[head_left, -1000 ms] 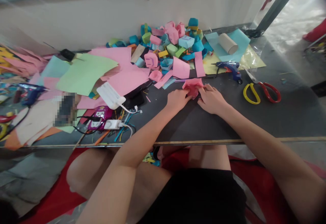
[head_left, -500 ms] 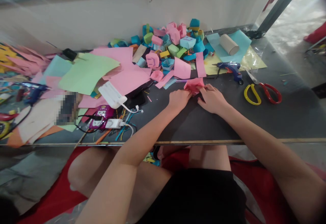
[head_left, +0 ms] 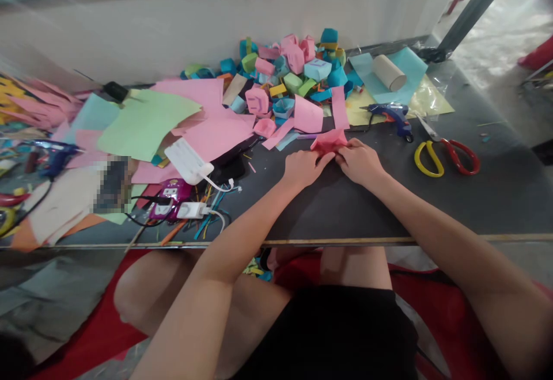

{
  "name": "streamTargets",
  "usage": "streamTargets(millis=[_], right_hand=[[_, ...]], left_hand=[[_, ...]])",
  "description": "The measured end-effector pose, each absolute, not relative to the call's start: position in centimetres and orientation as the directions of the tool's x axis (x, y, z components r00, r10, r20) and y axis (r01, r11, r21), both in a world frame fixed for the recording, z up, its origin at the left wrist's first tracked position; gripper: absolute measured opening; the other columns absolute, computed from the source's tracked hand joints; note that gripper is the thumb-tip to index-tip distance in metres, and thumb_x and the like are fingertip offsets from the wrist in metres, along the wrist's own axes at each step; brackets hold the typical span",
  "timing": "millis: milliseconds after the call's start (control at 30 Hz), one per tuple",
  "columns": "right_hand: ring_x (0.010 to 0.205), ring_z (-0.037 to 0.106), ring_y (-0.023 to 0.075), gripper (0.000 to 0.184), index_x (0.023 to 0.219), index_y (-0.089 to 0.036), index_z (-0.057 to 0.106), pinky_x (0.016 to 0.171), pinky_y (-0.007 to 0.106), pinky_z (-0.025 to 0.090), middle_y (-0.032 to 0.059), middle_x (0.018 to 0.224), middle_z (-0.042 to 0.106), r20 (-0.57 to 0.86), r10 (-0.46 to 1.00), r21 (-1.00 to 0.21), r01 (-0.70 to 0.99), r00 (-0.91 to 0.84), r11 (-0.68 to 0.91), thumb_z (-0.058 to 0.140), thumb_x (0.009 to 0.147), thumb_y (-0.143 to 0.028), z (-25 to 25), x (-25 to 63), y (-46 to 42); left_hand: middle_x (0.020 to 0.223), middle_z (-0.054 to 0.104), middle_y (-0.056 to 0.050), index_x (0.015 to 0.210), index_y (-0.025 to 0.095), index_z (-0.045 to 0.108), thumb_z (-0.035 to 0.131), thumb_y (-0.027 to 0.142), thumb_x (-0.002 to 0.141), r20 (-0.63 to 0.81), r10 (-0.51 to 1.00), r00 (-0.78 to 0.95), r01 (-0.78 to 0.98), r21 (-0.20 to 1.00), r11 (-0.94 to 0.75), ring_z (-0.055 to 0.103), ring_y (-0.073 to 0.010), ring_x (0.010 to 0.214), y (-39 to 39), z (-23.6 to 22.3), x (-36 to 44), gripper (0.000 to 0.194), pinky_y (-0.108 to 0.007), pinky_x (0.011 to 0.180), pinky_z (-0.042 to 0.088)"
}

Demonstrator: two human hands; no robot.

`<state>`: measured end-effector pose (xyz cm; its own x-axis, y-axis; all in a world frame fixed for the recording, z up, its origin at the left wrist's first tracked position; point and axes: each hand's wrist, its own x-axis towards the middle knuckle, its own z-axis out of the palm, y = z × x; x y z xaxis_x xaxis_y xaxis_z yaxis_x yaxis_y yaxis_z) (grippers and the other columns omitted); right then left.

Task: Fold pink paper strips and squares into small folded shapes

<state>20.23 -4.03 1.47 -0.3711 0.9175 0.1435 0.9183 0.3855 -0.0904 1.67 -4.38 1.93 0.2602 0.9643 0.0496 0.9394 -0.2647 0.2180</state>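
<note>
Pink folded paper [head_left: 329, 140] partly hidden behind left fingers [head_left: 322, 161] and right fingers [head_left: 345, 152].

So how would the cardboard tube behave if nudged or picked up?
The cardboard tube lies on its side on blue paper, so it would probably roll if pushed. Its wall looks thin around an open end, suggesting light for its size, perhaps crushable under a hard pinch.

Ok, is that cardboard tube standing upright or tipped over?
Tipped over: the cardboard tube lies on its side on the light blue paper, its round end facing sideways, not up.
</note>
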Motion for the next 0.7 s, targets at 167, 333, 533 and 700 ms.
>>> streamTargets(millis=[167, 333, 533, 700], right_hand=[[0.097, 0.064, 0.0275, 0.042, 0.104, -0.019, 0.077, 0.079, 0.037, 0.047, 0.0145, 0.097, 0.073, 0.239, 0.892, -0.092, 0.905, -0.384, 0.415, 0.037, 0.103, -0.033, 1.11, 20.67, -3.99], [0.098, 0.066, 0.0289, 0.044, 0.115, -0.018, 0.074, 0.078, 0.038, 0.048, 0.0147, 0.096, 0.075, 0.254, 0.9, -0.15, 0.905, -0.355, 0.399, 0.034, 0.104, -0.034, 1.21, 20.81, -4.32], [0.105, 0.067, 0.0302, 0.044, 0.14, -0.02, 0.059, 0.079, 0.037, 0.049, 0.0117, 0.099, 0.078, 0.298, 0.908, -0.322, 0.865, -0.295, 0.386, 0.039, 0.103, -0.032, 1.21, 20.85, -4.45], [0.094, 0.068, 0.0261, 0.039, 0.124, -0.023, 0.072, 0.076, 0.035, 0.049, 0.0116, 0.1, 0.076, 0.279, 0.903, -0.275, 0.874, -0.327, 0.402, 0.04, 0.103, -0.032, 1.14, 21.08, -4.4]], left_hand=[[0.1, 0.08, -0.011, 0.119, 0.024, 0.075, 0.052, 0.06, 0.1, 0.06, 0.952, 0.299, 0.932, 0.198, -0.305, 0.075, -0.0287, 0.091, -4.55, 1.93, 1.57, 0.047, -0.035, 0.079, 0.053], [0.106, 0.08, -0.01, 0.131, 0.025, 0.068, 0.045, 0.043, 0.107, 0.078, 0.963, 0.257, 0.936, 0.226, -0.269, 0.076, -0.0249, 0.093, -4.52, 1.91, 1.63, 0.038, -0.032, 0.079, 0.052], [0.107, 0.08, -0.008, 0.14, 0.023, 0.059, 0.047, 0.038, 0.107, 0.132, 0.957, 0.258, 0.909, 0.302, -0.287, 0.075, -0.0204, 0.092, -4.74, 1.71, 1.68, 0.038, -0.026, 0.076, 0.05], [0.113, 0.079, -0.006, 0.129, 0.025, 0.066, 0.045, 0.036, 0.107, 0.172, 0.95, 0.261, 0.888, 0.343, -0.306, 0.075, -0.0212, 0.096, -4.78, 1.58, 1.74, 0.032, -0.027, 0.077, 0.05]])
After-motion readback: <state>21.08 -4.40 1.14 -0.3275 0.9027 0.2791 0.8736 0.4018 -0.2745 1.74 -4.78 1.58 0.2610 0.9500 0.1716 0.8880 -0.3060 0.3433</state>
